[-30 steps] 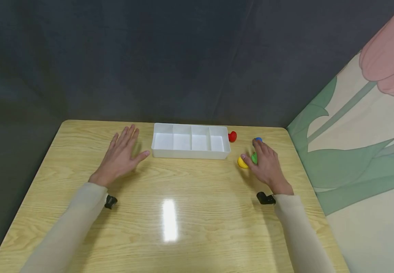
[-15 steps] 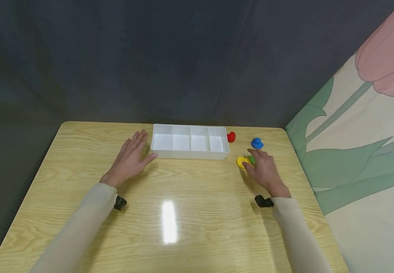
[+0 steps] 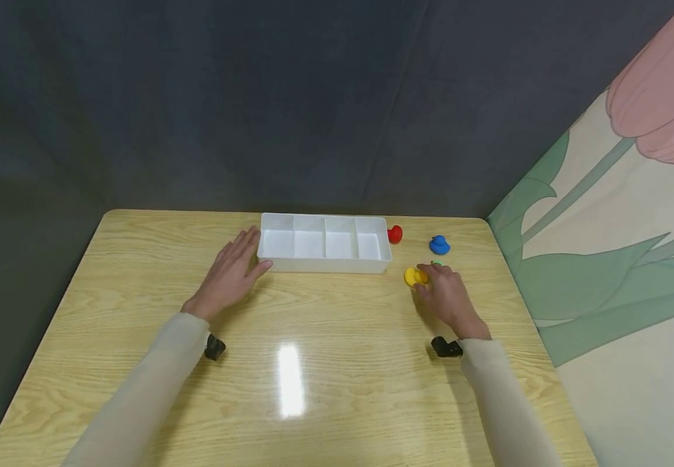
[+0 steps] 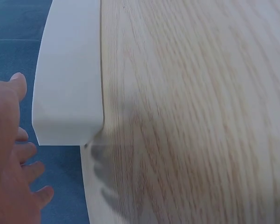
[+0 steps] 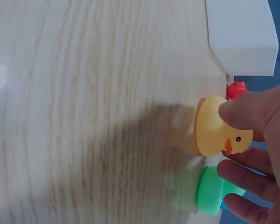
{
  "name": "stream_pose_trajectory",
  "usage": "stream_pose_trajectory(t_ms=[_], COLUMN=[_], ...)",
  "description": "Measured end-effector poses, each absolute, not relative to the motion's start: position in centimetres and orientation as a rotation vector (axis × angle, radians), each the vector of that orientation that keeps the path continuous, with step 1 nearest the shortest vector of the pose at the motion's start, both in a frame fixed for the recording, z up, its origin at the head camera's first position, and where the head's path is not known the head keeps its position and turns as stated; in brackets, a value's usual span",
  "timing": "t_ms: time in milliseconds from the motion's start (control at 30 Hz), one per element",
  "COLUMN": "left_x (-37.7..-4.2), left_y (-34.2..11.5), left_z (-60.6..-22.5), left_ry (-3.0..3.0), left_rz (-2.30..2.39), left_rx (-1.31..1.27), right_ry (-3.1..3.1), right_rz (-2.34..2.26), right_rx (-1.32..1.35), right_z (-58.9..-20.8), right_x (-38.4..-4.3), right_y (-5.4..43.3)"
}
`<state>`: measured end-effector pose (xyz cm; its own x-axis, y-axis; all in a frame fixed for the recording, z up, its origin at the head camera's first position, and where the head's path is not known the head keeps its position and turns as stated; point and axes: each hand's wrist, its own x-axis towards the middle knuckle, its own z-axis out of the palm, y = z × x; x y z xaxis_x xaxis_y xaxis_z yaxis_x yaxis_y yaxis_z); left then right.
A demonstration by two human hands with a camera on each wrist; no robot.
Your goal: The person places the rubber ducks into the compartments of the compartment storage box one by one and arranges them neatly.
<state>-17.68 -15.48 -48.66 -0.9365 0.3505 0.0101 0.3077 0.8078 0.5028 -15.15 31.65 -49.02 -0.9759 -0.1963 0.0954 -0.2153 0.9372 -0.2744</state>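
**Grip inspection: close neighbour, firmness unconfirmed**

Head view: On the worktop [image 3: 348, 331], my right hand [image 3: 449, 297] bends its fingers at the yellow duck [image 3: 410, 277], right of the white tray [image 3: 325, 266]. The red duck [image 3: 395, 234] sits at the tray's end, the blue duck [image 3: 439, 245] farther back.

Left wrist view: My left hand [image 4: 11, 158] holds nothing, fingers extended beside the tray's other end; contact cannot be told.

Right wrist view: Thumb and forefinger pinch round the yellow duck's head; firmness I cannot tell. The green duck [image 5: 209, 191] stands just beside it. I judge a narrow, two-digit squeeze best, remaining fingers clear.
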Motion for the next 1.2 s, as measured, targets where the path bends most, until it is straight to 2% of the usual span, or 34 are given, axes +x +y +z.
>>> stream_pose_trajectory(t_ms=[1200], left_x=[-17.84], left_y=[-14.90], left_z=[-49.15], left_ry=[2.950], left_rz=[0.817], left_rx=[0.531], right_ry=[-3.076], right_rz=[0.462], right_rx=[0.200], right_z=[-49.46], right_x=[-14.25], right_y=[31.86])
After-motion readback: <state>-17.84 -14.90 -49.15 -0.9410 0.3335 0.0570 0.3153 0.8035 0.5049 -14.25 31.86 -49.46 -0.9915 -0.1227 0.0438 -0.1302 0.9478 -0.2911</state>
